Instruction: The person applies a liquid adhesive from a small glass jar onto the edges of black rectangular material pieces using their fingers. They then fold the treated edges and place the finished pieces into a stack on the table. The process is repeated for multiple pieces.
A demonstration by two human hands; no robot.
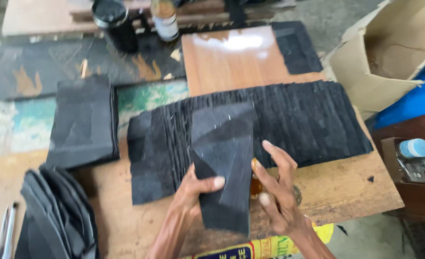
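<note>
Fingers of the left hand pinch a black suede-like piece at its left edge, thumb on top, lifting it clear of the fanned row of black pieces on the wooden table, w/ overlaps prob. there so each edge can be picked singly. The right hand is spread loose beside the piece; an amber object under it, maybe held, is too blurred to tell. Another black stack sits well left.
</note>
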